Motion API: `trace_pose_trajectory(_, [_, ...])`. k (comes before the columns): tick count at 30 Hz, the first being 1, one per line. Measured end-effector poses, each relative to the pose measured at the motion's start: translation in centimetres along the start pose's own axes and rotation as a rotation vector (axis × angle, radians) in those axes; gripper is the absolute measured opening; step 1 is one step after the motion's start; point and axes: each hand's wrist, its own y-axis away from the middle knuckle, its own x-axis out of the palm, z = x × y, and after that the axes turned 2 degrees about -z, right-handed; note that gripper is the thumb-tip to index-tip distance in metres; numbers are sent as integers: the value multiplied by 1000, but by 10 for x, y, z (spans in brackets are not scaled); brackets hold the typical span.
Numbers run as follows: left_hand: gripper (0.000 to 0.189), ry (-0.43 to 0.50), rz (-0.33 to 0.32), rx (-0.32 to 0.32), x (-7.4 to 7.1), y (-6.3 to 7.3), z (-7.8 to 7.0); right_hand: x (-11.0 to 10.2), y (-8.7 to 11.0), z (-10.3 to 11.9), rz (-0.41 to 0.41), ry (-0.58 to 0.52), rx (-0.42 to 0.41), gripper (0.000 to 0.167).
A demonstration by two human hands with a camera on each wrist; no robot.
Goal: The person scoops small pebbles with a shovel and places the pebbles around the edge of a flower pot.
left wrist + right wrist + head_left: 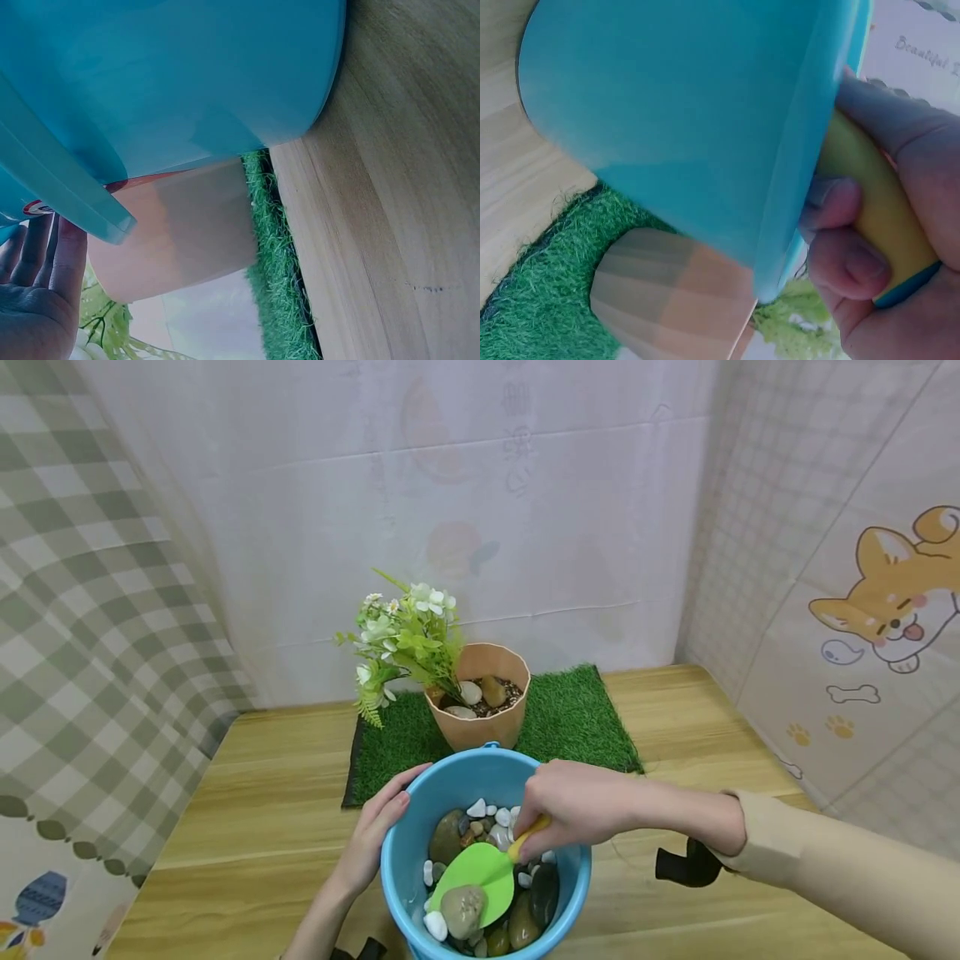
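Two hands (378,827) (572,802), one bucket (465,777), one scoop (486,867) bearing one stone (462,910)

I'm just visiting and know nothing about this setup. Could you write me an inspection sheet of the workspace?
Surface: wood-grain table; green artificial grass mat on it.
Job's things: light-blue bucket of mixed stones; lime-green shovel inside it, a tan stone on its blade; peach flowerpot on the mat, holding stones and white flowers.
Clutter: nothing seen.
Grips: person's left grip rests against the bucket; right grip holds the shovel's yellow handle.
Cables: nothing seen.
Surroundings: pale backdrop behind; checked cloth left; cartoon dog print right.
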Motion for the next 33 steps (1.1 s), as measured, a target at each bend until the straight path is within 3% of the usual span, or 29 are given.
trace_pose_trajectory(15, [49,-13,-5,-18,0,0,-2,-6,14,-10,-8,-177,48,14])
trace_pose_trajectory(25, [50,3,-3,-25,0,1,-2,-9,21,-16,-66,-228,83,17])
trace_pose_trajectory(33, [50,-9,-8,-18,0,1,-3,-20,34,-20,-130,-268,160,18])
